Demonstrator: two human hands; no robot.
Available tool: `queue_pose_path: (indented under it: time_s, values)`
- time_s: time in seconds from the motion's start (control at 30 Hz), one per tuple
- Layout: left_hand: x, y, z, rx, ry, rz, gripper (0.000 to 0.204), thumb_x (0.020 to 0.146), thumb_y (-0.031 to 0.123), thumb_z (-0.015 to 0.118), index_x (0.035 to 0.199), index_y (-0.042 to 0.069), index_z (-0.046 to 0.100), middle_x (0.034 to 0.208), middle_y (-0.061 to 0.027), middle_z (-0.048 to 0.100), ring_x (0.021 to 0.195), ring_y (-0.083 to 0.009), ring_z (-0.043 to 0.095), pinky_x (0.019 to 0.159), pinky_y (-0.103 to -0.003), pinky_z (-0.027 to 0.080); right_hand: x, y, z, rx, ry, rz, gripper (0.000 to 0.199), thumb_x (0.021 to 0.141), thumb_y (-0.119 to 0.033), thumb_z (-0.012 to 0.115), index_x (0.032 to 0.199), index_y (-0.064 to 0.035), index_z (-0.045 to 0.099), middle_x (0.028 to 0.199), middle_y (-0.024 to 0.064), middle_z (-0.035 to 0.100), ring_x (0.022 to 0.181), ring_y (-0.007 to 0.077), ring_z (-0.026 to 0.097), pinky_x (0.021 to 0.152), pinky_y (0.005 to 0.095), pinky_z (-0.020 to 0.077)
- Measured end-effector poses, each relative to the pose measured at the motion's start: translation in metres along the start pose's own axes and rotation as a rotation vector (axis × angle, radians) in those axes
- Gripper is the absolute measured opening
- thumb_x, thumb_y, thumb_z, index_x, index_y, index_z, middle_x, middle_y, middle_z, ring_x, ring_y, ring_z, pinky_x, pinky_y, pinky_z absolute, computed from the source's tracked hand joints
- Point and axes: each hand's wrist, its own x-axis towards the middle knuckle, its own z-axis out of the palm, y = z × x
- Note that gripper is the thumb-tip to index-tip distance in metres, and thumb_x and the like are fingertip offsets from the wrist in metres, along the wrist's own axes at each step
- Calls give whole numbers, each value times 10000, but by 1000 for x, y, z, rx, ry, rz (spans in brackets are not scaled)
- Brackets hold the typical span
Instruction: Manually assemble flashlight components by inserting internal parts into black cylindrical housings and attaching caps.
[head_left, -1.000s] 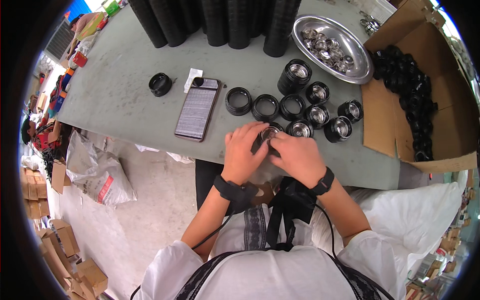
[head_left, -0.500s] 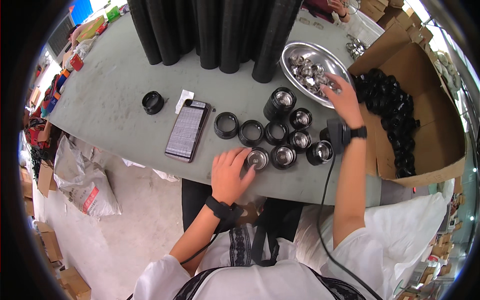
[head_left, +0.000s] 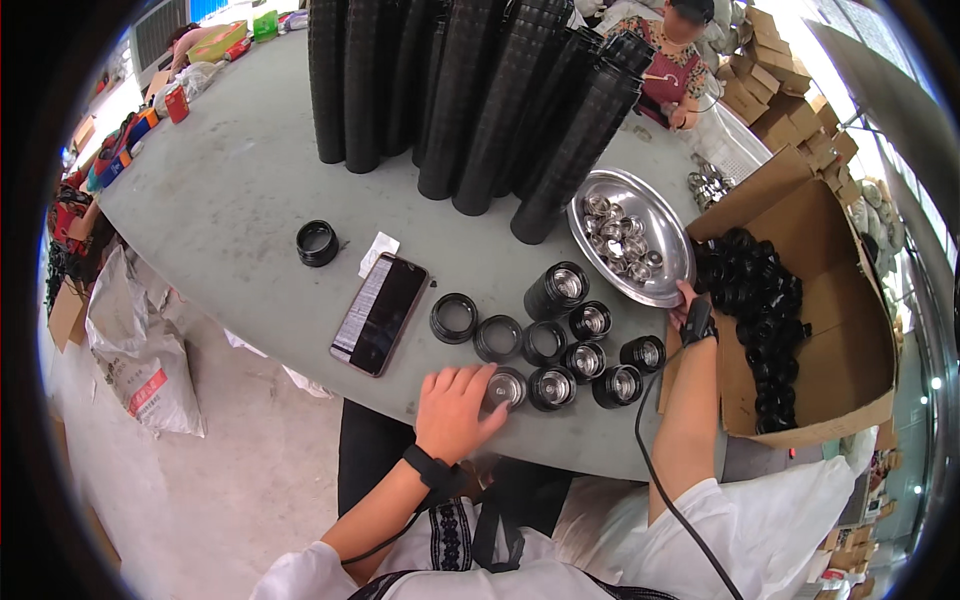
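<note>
My left hand (head_left: 455, 405) rests at the table's near edge. Its thumb and fingertips close round a black ring (head_left: 506, 388) with a silvery metal cup inside. My right hand (head_left: 686, 305) is at the near right rim of a shallow metal bowl (head_left: 662, 200), thumb and fingers pinching that rim. Small shiny metal cups (head_left: 618, 235) lie in the bowl. Between my hands sit several black rings with metal cups in them (head_left: 552, 387), one of them a taller stack (head_left: 557, 290). Farther left, a few black rings (head_left: 454, 318) have no metal inside.
Tall black tube stacks (head_left: 440, 130) stand at the far side. A phone (head_left: 380, 315) and a white paper slip (head_left: 379, 253) lie left, near a lone black ring (head_left: 317, 243). An open cardboard box (head_left: 840, 330) holds black parts (head_left: 755, 300). Another person (head_left: 675, 75) sits across the table.
My right hand has left the metal cups inside the bowl and moved to its near rim. The view has tilted up, revealing the other person. My left hand stays on the same ring.
</note>
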Motion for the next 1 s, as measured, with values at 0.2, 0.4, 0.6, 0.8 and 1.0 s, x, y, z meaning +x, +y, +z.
queue_pose_path:
  time_s: [0.2, 0.4, 0.6, 0.8, 1.0]
  values:
    - [5, 0, 5, -29, 34, 40, 500, 749, 297, 698, 1175, 62, 581, 1100, -71, 621, 994, -252, 541, 849, -373, 387, -12, -1, -1, 197, -234, -29, 194, 810, -175, 689, 973, -100, 614, 922, 63, 662, 798, 183, 639, 616, 292, 518]
    - [2, -5, 6, -27, 20, 50, 497, 746, 287, 701, 1176, 69, 582, 1099, -70, 622, 993, -250, 539, 850, -375, 387, -35, -8, -6, 180, -141, -221, 241, 805, -125, 620, 1030, -50, 580, 900, 86, 648, 737, 217, 656, 637, 374, 576]
    - [4, 1, 7, -40, 45, 68, 489, 743, 279, 703, 1167, 65, 585, 1087, -67, 625, 992, -249, 540, 860, -378, 388, -68, -26, -49, -61, 251, -587, 341, 812, -130, 595, 1125, -3, 555, 929, 106, 649, 682, 211, 664, 477, 323, 531]
    - [4, 0, 8, -23, 72, 77, 492, 736, 273, 712, 1161, 60, 588, 1076, -66, 628, 980, -244, 545, 851, -373, 389, -83, -36, -63, -160, 339, -734, 342, 803, -106, 585, 1107, 50, 558, 950, 116, 654, 729, 198, 640, 594, 322, 523]
    - [5, 0, 9, -22, 67, 76, 487, 734, 275, 712, 1155, 61, 592, 1065, -62, 629, 975, -241, 547, 842, -374, 390, -94, -40, -62, -290, 400, -1027, 347, 824, -71, 564, 1144, 61, 549, 1011, 116, 658, 898, 182, 606, 832, 294, 459]
